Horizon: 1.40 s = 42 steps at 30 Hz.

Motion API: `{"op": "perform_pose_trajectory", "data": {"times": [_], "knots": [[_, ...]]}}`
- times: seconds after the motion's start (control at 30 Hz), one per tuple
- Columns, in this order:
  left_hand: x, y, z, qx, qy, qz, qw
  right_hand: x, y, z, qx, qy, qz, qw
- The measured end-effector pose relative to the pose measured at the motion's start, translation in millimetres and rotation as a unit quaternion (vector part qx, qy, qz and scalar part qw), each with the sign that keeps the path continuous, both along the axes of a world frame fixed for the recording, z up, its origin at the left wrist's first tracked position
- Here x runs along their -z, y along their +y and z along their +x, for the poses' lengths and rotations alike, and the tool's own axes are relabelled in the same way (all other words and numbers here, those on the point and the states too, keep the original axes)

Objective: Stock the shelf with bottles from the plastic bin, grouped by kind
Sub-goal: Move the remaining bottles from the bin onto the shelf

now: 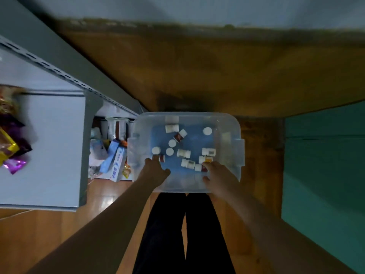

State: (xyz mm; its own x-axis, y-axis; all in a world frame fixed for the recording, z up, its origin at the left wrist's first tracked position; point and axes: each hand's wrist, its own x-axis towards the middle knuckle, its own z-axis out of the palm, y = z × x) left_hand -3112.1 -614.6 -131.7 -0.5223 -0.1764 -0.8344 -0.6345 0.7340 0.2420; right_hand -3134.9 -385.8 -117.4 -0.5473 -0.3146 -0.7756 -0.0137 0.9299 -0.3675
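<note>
while both arms reach into the clear plastic bin (233,135) on the wooden floor (256,155), left hand (156,171) pinches a red-labelled bottle (162,158), right hand (219,177) grips another bottle (204,168); grey shelf (59,135) stands left.

Wooden floor (59,230), seen from above, with a glossy reflection near the shelf's (49,147) corner. A clear plastic bin (240,155) stands on the floor just right of the shelf; bottles (183,153) lie scattered on its blue bottom, some upright, some on their sides. The grey metal shelf stands on the floor at left. Its top board carries foil snack packets (11,147) at the left edge. A lower level, partly hidden, holds toothpaste boxes (116,157) and other small packs, crowded together. A green mat (324,165) lies at right.
</note>
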Motion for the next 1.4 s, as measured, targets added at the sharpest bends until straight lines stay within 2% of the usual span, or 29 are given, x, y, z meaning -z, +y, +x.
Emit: {"op": "perform_pose_trajectory", "data": {"times": [0.1,0.17,0.37,0.47,0.57,0.7,0.83,0.93,1.07,1.13,1.23,1.3,1.4], "knots": [[38,0,-3,0.014,-0.012,-0.018,1.0,49,-7,-6,-0.031,-0.097,0.007,0.995],[61,1,-3,0.036,-0.015,-0.032,0.999,74,-15,-7,-0.043,-0.119,0.008,0.992],[96,14,-5,0.154,-0.049,-0.099,0.982,116,-28,-9,-0.061,-0.059,0.026,0.996],[95,13,-7,0.151,-0.048,-0.075,0.984,118,-28,-15,-0.106,-0.057,0.056,0.991],[77,7,-13,0.133,-0.049,-0.059,0.988,102,-29,-23,-0.106,-0.055,0.089,0.989],[25,1,-18,0.066,-0.019,-0.04,0.997,52,-27,-36,-0.042,-0.022,0.052,0.998],[-59,-2,-26,-0.049,0.097,-0.017,0.994,-37,-32,-58,0.052,0.041,-0.056,0.996],[-136,1,-29,-0.102,0.194,-0.032,0.975,-117,-43,-66,0.129,0.065,-0.167,0.975],[-247,5,-28,-0.21,0.318,-0.054,0.923,-224,-62,-64,0.19,0.099,-0.262,0.941],[-298,2,-20,-0.254,0.374,-0.036,0.891,-273,-72,-59,0.225,0.116,-0.301,0.919],[-369,-8,5,-0.308,0.448,0.047,0.838,-339,-89,-47,0.261,0.124,-0.372,0.882],[-411,-19,29,-0.34,0.498,0.111,0.79,-380,-104,-34,0.254,0.119,-0.407,0.869],[-457,-47,68,-0.383,0.547,0.137,0.732,-433,-133,-9,0.215,0.107,-0.46,0.855]]}}
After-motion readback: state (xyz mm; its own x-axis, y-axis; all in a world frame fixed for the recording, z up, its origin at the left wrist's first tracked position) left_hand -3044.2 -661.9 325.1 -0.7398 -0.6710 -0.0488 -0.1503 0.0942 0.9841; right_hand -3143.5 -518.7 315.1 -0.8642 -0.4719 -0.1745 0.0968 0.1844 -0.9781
